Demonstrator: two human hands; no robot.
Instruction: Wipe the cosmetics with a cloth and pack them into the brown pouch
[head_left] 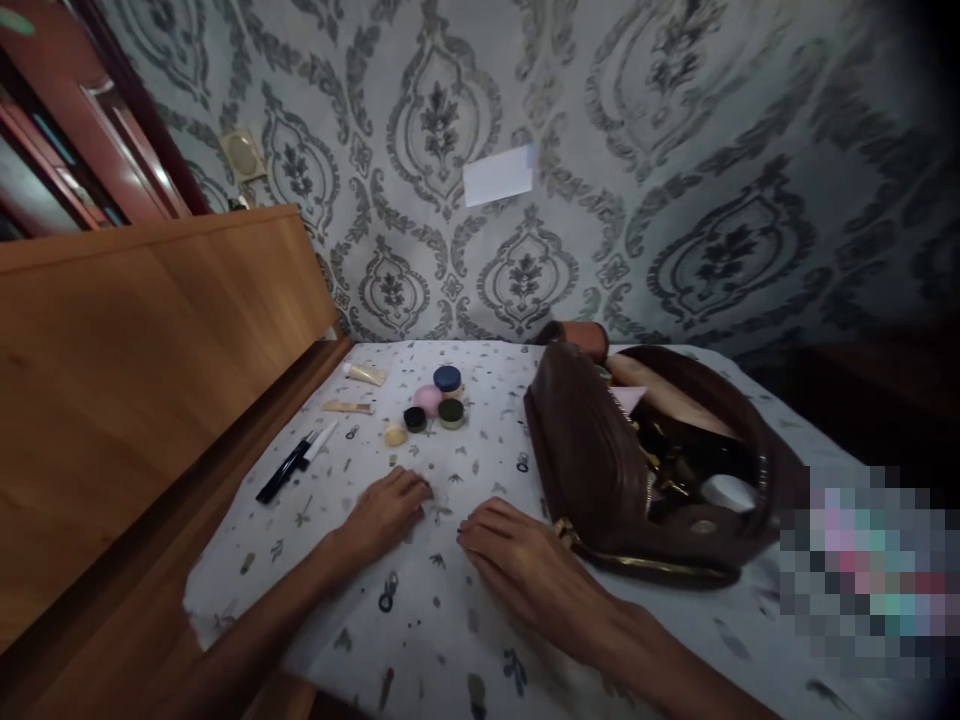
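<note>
My left hand (388, 510) rests on the patterned cloth, its fingers loosely bent and no object visible in it. Opposite it, my right hand (510, 545) lies low with fingers stretched out, beside an unzipped brown handbag (592, 450). A faint pale shape on the cloth between the hands is too blurred to name. Beyond my left hand sit a small yellow pot (395, 435), a black-lidded jar (414, 420), a green-lidded jar (451, 413), a pink round container (428, 401) and a blue-lidded jar (448, 379). A white object (729, 492) shows inside the bag.
Toward the left lie a cream tube (366, 374), a slim beige tube (347, 407), a black pen-like stick (283, 473) and a white one (321, 442). A wooden panel (165, 330) borders the left; patterned wall stands behind. A brown cylindrical item (586, 338) sits behind the bag.
</note>
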